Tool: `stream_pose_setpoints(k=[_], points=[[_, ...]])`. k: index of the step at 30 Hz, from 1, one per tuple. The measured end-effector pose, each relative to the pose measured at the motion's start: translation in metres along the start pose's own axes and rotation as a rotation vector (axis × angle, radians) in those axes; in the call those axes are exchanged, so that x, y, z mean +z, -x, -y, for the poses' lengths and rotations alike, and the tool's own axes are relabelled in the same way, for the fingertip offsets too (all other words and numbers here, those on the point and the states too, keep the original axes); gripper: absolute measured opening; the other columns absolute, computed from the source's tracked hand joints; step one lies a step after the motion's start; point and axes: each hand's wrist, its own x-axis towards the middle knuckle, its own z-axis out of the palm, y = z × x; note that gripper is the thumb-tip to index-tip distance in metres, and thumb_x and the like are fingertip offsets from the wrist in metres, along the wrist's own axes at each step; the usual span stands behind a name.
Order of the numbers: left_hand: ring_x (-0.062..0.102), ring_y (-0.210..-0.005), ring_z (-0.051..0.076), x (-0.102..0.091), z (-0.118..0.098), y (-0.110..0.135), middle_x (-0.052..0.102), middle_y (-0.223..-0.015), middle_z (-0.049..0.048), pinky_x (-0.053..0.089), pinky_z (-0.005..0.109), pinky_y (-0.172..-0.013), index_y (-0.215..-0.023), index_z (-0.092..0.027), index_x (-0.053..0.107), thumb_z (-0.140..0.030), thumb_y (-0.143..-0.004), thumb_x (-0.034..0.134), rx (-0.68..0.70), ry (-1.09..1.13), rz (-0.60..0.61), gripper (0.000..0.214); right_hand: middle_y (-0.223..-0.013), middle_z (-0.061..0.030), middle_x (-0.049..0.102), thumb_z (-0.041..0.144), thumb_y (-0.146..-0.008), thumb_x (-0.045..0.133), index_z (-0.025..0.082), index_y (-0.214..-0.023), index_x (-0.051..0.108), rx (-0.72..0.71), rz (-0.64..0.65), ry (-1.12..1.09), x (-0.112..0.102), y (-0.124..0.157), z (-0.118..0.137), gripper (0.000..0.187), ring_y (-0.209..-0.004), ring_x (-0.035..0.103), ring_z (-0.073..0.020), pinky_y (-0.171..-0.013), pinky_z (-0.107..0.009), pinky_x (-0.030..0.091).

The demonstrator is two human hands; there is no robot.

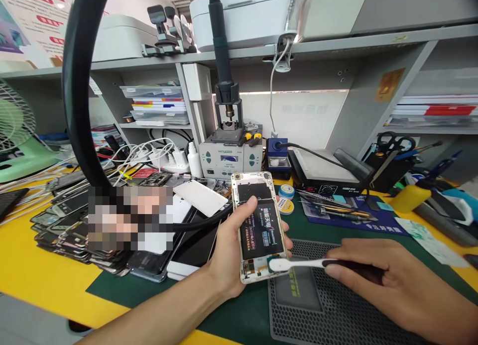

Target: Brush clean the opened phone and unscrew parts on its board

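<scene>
Brush (298, 264) lies level, head left, touching upright phone (257, 225).

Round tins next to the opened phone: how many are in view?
2. A blue-rimmed tin sits on the green mat right of the opened phone; a yellow-rimmed tin lies in front of it. Others may be hidden behind the phone.

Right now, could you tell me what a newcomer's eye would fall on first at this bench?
The opened phone at centre stands out, back off and battery showing, held in the left hand. The right hand lays a white-headed brush against its lower end. At left, a heap of phones lies on the yellow table.
</scene>
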Motion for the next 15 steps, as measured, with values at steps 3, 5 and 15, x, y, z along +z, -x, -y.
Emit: stream_pose_setpoints(k=[3,5,15], points=[[0.069,-0.075,0.026,0.002,-0.001,0.000,0.072,-0.091,0.0128,0.053,0.038,-0.071,-0.125,-0.011,0.067,-0.054,-0.092,0.057,0.020,-0.007,-0.025,0.055,-0.082,-0.0043,0.081,0.039,-0.091,0.066,0.029,-0.094,0.081,-0.038,0.078,0.015,0.000,0.001,-0.001,0.018,-0.068,0.074,-0.0252,-0.062,-0.033,0.062],[0.069,-0.075,0.026,0.003,-0.003,0.000,0.072,-0.091,0.0127,0.053,0.037,-0.072,-0.125,-0.011,0.067,-0.054,-0.092,0.057,0.025,-0.008,-0.033,0.055,-0.083,-0.0046,0.081,0.040,-0.092,0.065,0.028,-0.095,0.081,-0.017,0.064,0.002,-0.001,0.002,-0.001,0.020,-0.069,0.074,-0.0261,-0.061,-0.033,0.062],[0.069,-0.076,0.027,0.003,-0.003,0.002,0.071,-0.092,0.0141,0.055,0.040,-0.072,-0.126,-0.012,0.066,-0.054,-0.092,0.055,0.027,-0.039,0.003,0.055,-0.074,-0.0023,0.080,0.042,-0.093,0.062,0.030,-0.081,0.082,0.031,0.220,-0.039,-0.004,-0.002,0.012,0.026,-0.066,0.074,-0.0269,-0.049,-0.031,0.058]])
